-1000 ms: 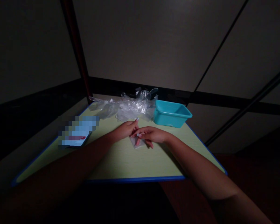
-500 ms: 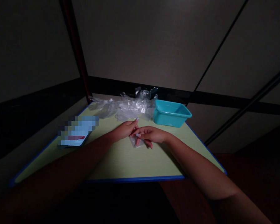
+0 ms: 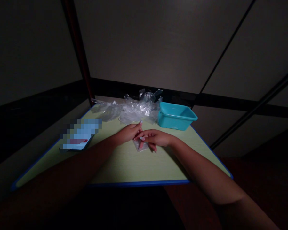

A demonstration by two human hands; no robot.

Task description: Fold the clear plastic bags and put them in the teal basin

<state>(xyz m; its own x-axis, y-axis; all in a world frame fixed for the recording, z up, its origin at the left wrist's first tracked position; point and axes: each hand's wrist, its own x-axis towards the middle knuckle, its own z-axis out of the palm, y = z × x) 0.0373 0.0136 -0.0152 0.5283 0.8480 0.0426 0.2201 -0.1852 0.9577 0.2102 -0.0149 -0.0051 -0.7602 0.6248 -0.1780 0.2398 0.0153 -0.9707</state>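
A small, flat piece of clear plastic, like a folded plastic bag [image 3: 139, 148], is at the middle of the table under my fingers. My right hand [image 3: 157, 138] comes in from the right and pinches it with thumb and forefinger, the other fingers curling down beside it. From the left, my left hand [image 3: 129, 132] meets the right fingertips at the far edge of the plastic. Its thumb points up and away, and its fingers are closed, partly hidden behind the right hand. Crumpled clear plastic bags [image 3: 136, 110] lie just beyond both hands.
A turquoise plastic basin [image 3: 175, 123] stands at the back right of the pale green table [image 3: 139, 171], which has a blue edge. On the left lies a phone [image 3: 83, 135] with a lit, pixelated screen. Dark panelled walls [image 3: 146, 48] close in behind.
Hardly anything differs. Both hands stay together on the folded plastic bag, with at most a slight shift of the right fingers.
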